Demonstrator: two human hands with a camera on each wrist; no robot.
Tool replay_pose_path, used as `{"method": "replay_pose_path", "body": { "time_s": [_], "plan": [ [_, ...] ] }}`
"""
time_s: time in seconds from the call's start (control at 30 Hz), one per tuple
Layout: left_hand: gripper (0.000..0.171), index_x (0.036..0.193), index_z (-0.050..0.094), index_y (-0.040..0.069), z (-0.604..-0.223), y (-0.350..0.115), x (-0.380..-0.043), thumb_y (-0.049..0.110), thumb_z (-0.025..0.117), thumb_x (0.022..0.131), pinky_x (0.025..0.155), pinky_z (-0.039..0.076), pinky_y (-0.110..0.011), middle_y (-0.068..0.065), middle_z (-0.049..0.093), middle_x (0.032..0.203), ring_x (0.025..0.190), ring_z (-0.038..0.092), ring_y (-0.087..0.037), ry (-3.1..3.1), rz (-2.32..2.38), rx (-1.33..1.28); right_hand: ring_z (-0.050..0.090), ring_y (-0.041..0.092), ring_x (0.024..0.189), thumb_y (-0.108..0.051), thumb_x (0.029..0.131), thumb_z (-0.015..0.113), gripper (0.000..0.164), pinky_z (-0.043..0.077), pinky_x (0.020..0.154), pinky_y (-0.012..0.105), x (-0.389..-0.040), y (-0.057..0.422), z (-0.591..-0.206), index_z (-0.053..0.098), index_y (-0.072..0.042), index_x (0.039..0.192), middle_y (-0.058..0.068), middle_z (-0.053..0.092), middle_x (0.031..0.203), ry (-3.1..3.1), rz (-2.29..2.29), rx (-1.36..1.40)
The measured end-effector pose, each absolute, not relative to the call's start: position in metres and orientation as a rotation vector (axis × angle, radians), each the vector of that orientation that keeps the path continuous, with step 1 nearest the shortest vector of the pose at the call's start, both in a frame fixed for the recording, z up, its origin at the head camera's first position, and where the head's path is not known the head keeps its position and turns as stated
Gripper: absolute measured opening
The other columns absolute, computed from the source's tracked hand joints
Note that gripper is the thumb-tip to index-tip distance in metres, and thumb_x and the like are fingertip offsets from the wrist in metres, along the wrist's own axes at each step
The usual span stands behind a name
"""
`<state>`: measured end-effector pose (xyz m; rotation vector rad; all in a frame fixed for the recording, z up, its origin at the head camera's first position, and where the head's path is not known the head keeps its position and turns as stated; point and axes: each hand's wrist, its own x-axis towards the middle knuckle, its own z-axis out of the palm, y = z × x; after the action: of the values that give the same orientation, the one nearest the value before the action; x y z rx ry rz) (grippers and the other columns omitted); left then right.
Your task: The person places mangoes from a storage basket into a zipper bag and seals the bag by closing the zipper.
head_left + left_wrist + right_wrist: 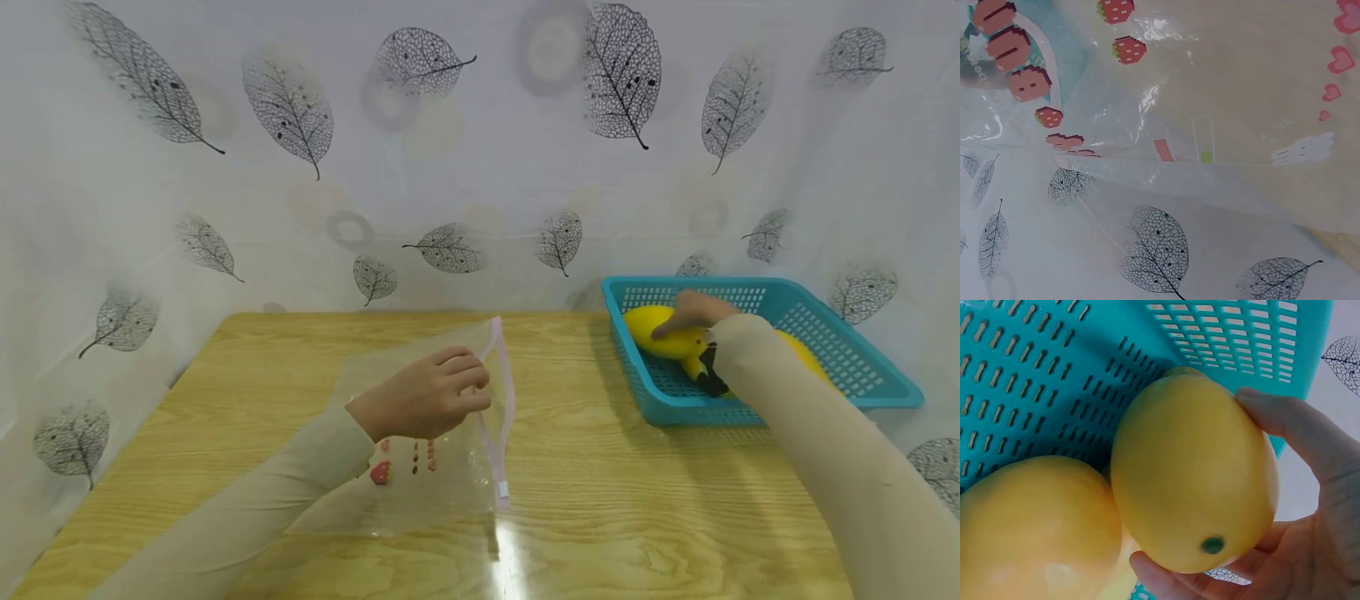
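Observation:
My left hand (423, 396) pinches a clear plastic zip bag (442, 500) near its mouth. The bag has a pink zip edge with a white slider, and red strawberry prints show on it. In the left wrist view the bag's film (1241, 94) fills much of the picture; the hand itself is out of sight there. My right hand (697, 312) reaches into a blue basket (652, 408). Thumb and fingers grip a yellow lemon (1191, 475) with a green spot at one end. Against it lies another lemon (1041, 531).
The basket stands at the right back of the wood-grain table (585, 500). More yellow fruit (802, 358) shows in it, partly behind the right forearm. A white curtain (480, 167) with leaf prints hangs behind the table.

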<state>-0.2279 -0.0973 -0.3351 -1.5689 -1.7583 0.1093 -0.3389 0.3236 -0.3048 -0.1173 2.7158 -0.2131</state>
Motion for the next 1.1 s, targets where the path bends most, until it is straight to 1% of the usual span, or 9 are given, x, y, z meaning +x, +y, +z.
{"method": "replay_pose_path", "body": {
  "time_s": [0.13,0.23,0.33,0.47,0.67,0.83,0.97,1.03,1.1],
  "plan": [
    [0.023,0.082,0.058,0.016,-0.3355,-0.0975,-0.2283,0.004,0.039,0.086,0.093,0.048,-0.030,0.002,0.061,0.088,0.087,0.058,-0.016,-1.759,0.106,-1.573,0.051,0.044,0.103,-0.042,0.083,0.063,0.078,0.047,0.086,0.056,-0.3384,0.3249,-0.3035,0.037,0.020,0.123,0.038,0.046,0.119,2.726,-0.236,-0.110],
    [0.018,0.081,0.058,0.016,-0.3360,-0.0976,-0.2288,0.004,0.045,0.083,0.093,0.048,-0.030,0.002,0.061,0.088,0.086,0.058,-0.016,-1.761,0.100,-1.576,0.050,0.045,0.105,-0.041,0.083,0.064,0.079,0.047,0.087,0.056,-0.3382,0.3248,-0.3026,0.036,0.020,0.124,0.039,0.044,0.120,2.722,-0.233,-0.108],
    [0.015,0.080,0.058,0.016,-0.3359,-0.0977,-0.2289,0.003,0.050,0.080,0.093,0.048,-0.029,0.002,0.061,0.088,0.086,0.058,-0.016,-1.758,0.092,-1.579,0.047,0.048,0.109,-0.042,0.083,0.063,0.084,0.045,0.091,0.057,-0.3379,0.3243,-0.3017,0.032,0.020,0.129,0.040,0.040,0.126,2.697,-0.233,-0.093],
    [0.015,0.080,0.057,0.016,-0.3359,-0.0977,-0.2287,0.002,0.051,0.078,0.093,0.048,-0.029,0.001,0.060,0.087,0.085,0.058,-0.016,-1.753,0.087,-1.580,0.044,0.050,0.114,-0.045,0.083,0.062,0.088,0.042,0.095,0.059,-0.3383,0.3244,-0.3017,0.029,0.020,0.133,0.041,0.037,0.130,2.669,-0.201,-0.067],
    [0.015,0.080,0.057,0.016,-0.3363,-0.0973,-0.2286,0.002,0.051,0.078,0.093,0.048,-0.029,0.001,0.061,0.087,0.085,0.058,-0.016,-1.750,0.091,-1.577,0.044,0.052,0.114,-0.048,0.083,0.062,0.092,0.042,0.095,0.060,-0.3396,0.3250,-0.3029,0.026,0.023,0.132,0.043,0.036,0.130,2.658,-0.176,-0.055],
    [0.016,0.080,0.058,0.015,-0.3365,-0.0966,-0.2285,0.001,0.048,0.079,0.093,0.048,-0.029,0.001,0.061,0.087,0.085,0.058,-0.016,-1.751,0.098,-1.573,0.043,0.054,0.116,-0.047,0.083,0.062,0.093,0.042,0.094,0.060,-0.3400,0.3241,-0.3023,0.027,0.023,0.132,0.044,0.034,0.132,2.660,-0.162,-0.083],
    [0.021,0.080,0.057,0.015,-0.3363,-0.0961,-0.2283,0.001,0.042,0.083,0.092,0.048,-0.029,0.001,0.061,0.087,0.085,0.058,-0.016,-1.760,0.098,-1.572,0.036,0.055,0.121,-0.040,0.084,0.062,0.087,0.037,0.098,0.064,-0.3410,0.3204,-0.3032,0.026,0.021,0.135,0.042,0.028,0.137,2.694,-0.139,-0.165],
    [0.024,0.079,0.057,0.015,-0.3367,-0.0958,-0.2285,0.001,0.039,0.085,0.092,0.048,-0.029,0.001,0.061,0.087,0.085,0.058,-0.016,-1.760,0.095,-1.571,0.037,0.055,0.121,-0.035,0.084,0.061,0.081,0.037,0.098,0.064,-0.3424,0.3183,-0.3048,0.028,0.019,0.136,0.041,0.031,0.137,2.716,-0.129,-0.209],
    [0.025,0.079,0.057,0.015,-0.3366,-0.0955,-0.2285,0.001,0.038,0.085,0.092,0.048,-0.028,0.001,0.061,0.087,0.084,0.058,-0.016,-1.756,0.095,-1.570,0.038,0.054,0.120,-0.031,0.085,0.060,0.079,0.037,0.097,0.064,-0.3430,0.3163,-0.3061,0.026,0.017,0.137,0.040,0.032,0.136,2.716,-0.134,-0.218]
  ]
}}
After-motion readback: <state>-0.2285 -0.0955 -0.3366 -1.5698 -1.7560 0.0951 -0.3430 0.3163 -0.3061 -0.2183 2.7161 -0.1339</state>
